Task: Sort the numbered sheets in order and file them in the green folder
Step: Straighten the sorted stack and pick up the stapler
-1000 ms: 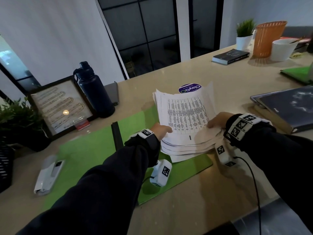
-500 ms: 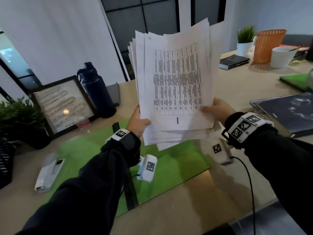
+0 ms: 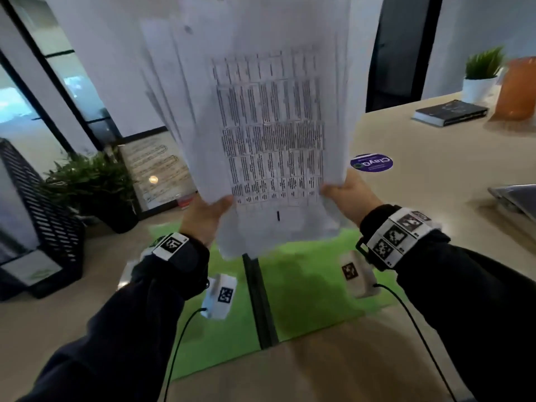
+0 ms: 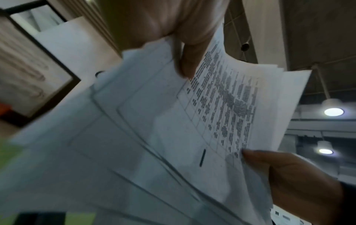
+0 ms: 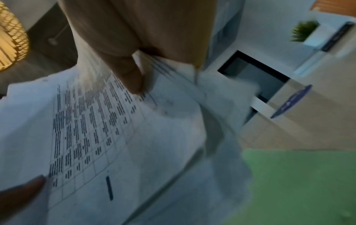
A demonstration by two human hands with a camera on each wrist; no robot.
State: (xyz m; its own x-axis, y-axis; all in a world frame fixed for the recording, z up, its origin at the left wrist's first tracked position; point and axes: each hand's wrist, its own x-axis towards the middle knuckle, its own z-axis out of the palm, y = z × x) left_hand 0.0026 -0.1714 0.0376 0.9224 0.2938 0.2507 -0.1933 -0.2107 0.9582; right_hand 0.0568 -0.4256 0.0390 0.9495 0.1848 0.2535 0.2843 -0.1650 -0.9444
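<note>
A loose stack of white printed sheets [image 3: 261, 126] stands upright in the air, fanned unevenly, a table of text and a handwritten "1" on the front sheet. My left hand [image 3: 206, 216] grips its lower left edge, thumb on the front. My right hand [image 3: 348, 195] grips the lower right edge. Both wrist views show a thumb pressing the front sheet [image 4: 221, 114] [image 5: 92, 129]. The green folder [image 3: 304, 291] lies open on the table beneath the sheets, its dark spine [image 3: 259, 303] running toward me.
A framed picture [image 3: 156, 172] and a potted plant [image 3: 92, 187] stand at the left, beside a black mesh rack [image 3: 37, 216]. A purple round sticker [image 3: 371, 163], a dark book [image 3: 451, 112], a small white-potted plant [image 3: 481, 74] and an orange basket [image 3: 519, 88] lie to the right.
The stack lay on the open folder a second ago. Both hands have lifted it upright and raised it higher, close to the head camera.
</note>
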